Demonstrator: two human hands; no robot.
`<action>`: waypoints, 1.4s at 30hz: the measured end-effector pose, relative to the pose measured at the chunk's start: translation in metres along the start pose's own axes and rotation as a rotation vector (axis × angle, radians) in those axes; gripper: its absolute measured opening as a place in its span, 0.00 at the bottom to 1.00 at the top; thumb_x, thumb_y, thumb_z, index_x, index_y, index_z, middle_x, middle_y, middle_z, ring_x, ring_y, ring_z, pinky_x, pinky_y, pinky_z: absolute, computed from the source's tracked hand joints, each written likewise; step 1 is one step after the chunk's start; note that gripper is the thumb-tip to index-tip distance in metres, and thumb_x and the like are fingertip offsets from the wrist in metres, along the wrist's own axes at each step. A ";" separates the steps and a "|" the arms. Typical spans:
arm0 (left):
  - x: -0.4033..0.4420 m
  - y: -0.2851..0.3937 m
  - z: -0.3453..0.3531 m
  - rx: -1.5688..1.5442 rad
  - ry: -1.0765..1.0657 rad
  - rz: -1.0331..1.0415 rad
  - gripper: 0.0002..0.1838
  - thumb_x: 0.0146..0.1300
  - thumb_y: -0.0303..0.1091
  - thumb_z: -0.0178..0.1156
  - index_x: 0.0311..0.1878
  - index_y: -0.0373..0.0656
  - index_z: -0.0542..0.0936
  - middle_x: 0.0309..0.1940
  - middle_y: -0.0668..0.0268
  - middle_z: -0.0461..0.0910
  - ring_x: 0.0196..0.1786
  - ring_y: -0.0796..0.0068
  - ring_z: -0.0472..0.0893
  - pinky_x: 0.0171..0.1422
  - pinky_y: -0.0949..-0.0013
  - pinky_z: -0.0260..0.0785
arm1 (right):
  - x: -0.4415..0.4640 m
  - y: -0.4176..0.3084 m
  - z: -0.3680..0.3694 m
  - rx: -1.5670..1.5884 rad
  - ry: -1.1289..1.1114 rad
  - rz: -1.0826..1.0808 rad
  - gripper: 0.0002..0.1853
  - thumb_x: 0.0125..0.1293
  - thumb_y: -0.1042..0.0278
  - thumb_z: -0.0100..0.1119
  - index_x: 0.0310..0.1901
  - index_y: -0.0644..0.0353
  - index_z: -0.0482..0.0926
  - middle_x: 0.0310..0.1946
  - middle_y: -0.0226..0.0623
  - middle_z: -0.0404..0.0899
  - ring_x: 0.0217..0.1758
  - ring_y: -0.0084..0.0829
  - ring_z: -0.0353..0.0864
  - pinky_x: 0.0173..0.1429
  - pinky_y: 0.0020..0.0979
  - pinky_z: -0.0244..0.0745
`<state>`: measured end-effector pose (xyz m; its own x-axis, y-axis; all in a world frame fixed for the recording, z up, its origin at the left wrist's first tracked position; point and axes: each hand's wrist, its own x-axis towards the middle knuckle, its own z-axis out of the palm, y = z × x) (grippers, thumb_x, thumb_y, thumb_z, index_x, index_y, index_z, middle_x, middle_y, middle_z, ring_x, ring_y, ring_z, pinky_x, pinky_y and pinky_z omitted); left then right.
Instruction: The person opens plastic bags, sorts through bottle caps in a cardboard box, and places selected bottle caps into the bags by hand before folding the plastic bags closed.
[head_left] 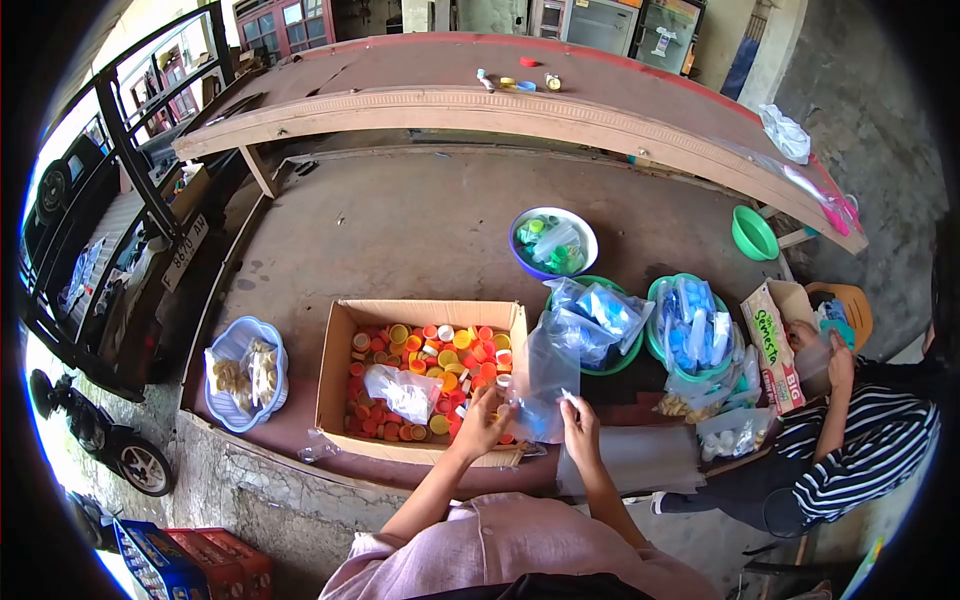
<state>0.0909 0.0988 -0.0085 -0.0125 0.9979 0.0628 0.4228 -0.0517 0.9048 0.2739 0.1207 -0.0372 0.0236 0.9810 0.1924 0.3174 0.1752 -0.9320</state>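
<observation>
A cardboard box (pixel 340 375) full of red, orange, yellow and white caps stands in front of me, with a white plastic bag (pixel 402 393) on the caps. Over its right edge, my left hand (pixel 482 425) is closed at the side of a clear plastic bag (pixel 550 370) with something blue low inside. Fingers of my right hand (pixel 581 430) pinch the right side of that same bag, by a small white piece. Clear plastic sheets (pixel 640 460) lie just right of my right hand.
Basins with bagged blue items (pixel 692 325) and a purple-rimmed bowl (pixel 553 243) stand to the right. A blue basket (pixel 246 373) sits left. Another person (pixel 860 440) in stripes handles a bag at far right, beside a carton (pixel 780 345). A raised wooden shelf (pixel 450 105) crosses behind.
</observation>
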 end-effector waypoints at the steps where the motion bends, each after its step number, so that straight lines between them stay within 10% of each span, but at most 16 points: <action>1: 0.003 -0.003 0.007 -0.148 0.043 0.033 0.10 0.61 0.32 0.53 0.39 0.34 0.69 0.32 0.61 0.74 0.36 0.73 0.75 0.37 0.73 0.71 | -0.001 0.006 0.001 -0.089 0.042 -0.047 0.11 0.63 0.66 0.50 0.39 0.64 0.75 0.26 0.32 0.74 0.31 0.20 0.70 0.31 0.24 0.66; 15: 0.012 0.010 0.003 -0.563 -0.010 -0.284 0.07 0.65 0.31 0.48 0.38 0.38 0.64 0.26 0.69 0.70 0.29 0.84 0.67 0.33 0.78 0.61 | 0.001 -0.025 0.002 0.040 0.063 0.102 0.13 0.65 0.64 0.47 0.33 0.68 0.75 0.22 0.31 0.74 0.26 0.18 0.69 0.31 0.24 0.65; 19: 0.015 -0.024 0.024 -0.551 0.145 -0.079 0.09 0.65 0.33 0.48 0.41 0.36 0.66 0.24 0.71 0.71 0.26 0.83 0.68 0.31 0.78 0.62 | 0.004 -0.028 0.006 0.135 0.029 0.167 0.14 0.66 0.63 0.45 0.32 0.66 0.75 0.24 0.32 0.75 0.28 0.19 0.70 0.35 0.24 0.66; 31: -0.022 0.024 0.011 -0.633 -0.281 -0.129 0.12 0.67 0.39 0.45 0.35 0.39 0.70 0.25 0.68 0.74 0.33 0.83 0.73 0.42 0.75 0.64 | -0.029 -0.037 -0.025 0.462 0.066 0.142 0.10 0.63 0.68 0.46 0.40 0.65 0.73 0.25 0.33 0.73 0.27 0.20 0.71 0.34 0.24 0.71; 36: -0.044 0.027 0.032 -0.680 -0.354 -0.122 0.10 0.67 0.34 0.44 0.42 0.37 0.69 0.35 0.68 0.73 0.40 0.81 0.72 0.48 0.74 0.65 | -0.048 -0.051 -0.051 0.514 0.122 0.079 0.29 0.57 0.75 0.42 0.63 0.59 0.54 0.36 0.42 0.73 0.20 0.23 0.73 0.24 0.25 0.75; 42: -0.043 0.034 0.049 -0.652 -0.161 0.045 0.30 0.60 0.23 0.53 0.61 0.40 0.49 0.29 0.64 0.71 0.32 0.79 0.74 0.37 0.75 0.68 | -0.062 -0.038 -0.079 0.346 -0.017 0.060 0.21 0.59 0.78 0.43 0.56 0.63 0.65 0.38 0.40 0.74 0.31 0.26 0.78 0.34 0.23 0.74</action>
<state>0.1497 0.0561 -0.0011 0.1494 0.9848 0.0881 -0.2149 -0.0547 0.9751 0.3354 0.0463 0.0104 0.0159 0.9911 0.1319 -0.0245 0.1323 -0.9909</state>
